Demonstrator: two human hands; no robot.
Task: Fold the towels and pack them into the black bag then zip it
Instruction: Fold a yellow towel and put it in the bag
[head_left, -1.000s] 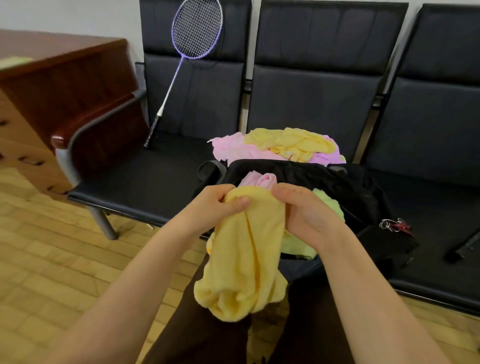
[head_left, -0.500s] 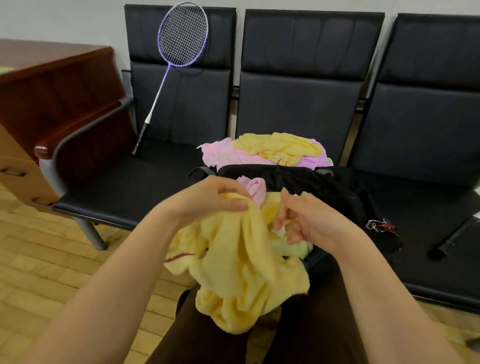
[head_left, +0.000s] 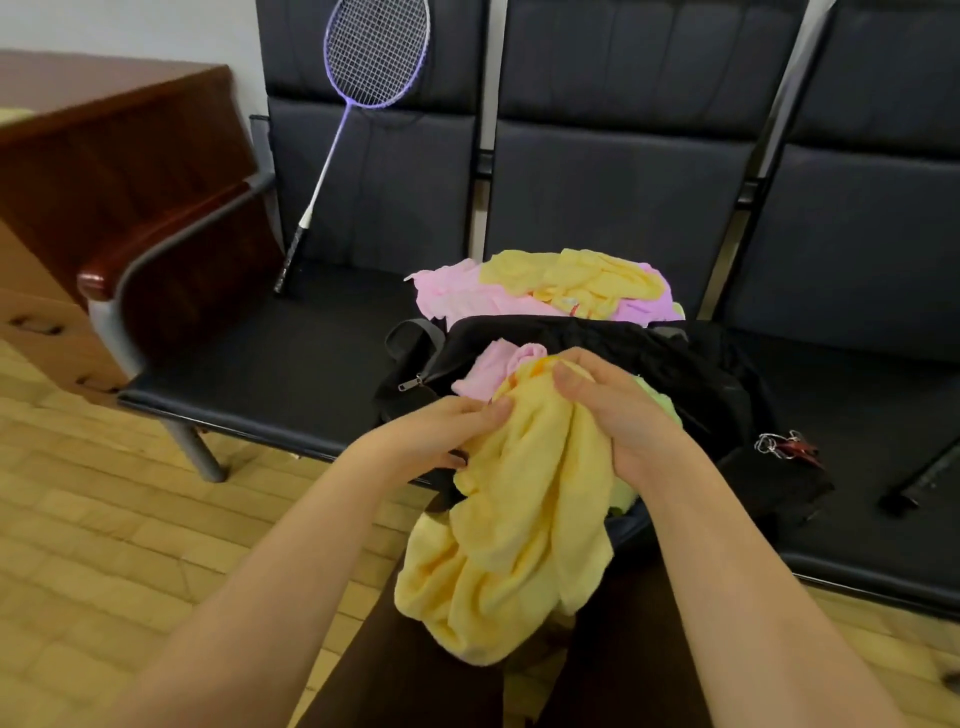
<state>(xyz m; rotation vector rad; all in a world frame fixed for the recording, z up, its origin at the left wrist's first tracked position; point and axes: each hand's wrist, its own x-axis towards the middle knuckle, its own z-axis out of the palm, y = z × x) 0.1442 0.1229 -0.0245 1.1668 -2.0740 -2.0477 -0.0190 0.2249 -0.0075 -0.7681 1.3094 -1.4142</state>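
Left hand: the left hand (head_left: 441, 436) pinches one gathered edge of the yellow towel (head_left: 514, 530) between thumb and fingers, low and to the left of the bunch.
Right hand: the right hand (head_left: 618, 415) is curled round the top of the same towel, its fingers wrapped over the cloth just above the bag's mouth.
Yellow towel: it hangs crumpled from both hands, its lower mass sagging in front of the person's dark trousers (head_left: 415, 675); no clean fold line shows.
Black bag: the black bag (head_left: 649, 358) sits open on the middle bench seat (head_left: 291, 364), with a pink towel (head_left: 498, 364) and a green one (head_left: 654, 400) already inside; its zip pull (head_left: 408, 384) lies at the left end.
Waiting pile: more pink and yellow towels (head_left: 561, 286) lie heaped behind the bag, still unfolded.
Risk, towel: since both grips sit close together on a bunch, not at corners, any fold made from here would likely come out lumpy; the hanging bulk may slip toward the wooden floor (head_left: 104, 519) if one hand lets go.
Risk, bag: a lumpy bundle would probably take up room needed for the heap, and cloth near the opening could snag the zip.
Nearby: a badminton racket (head_left: 363, 93) leans on the left seat back, well apart.
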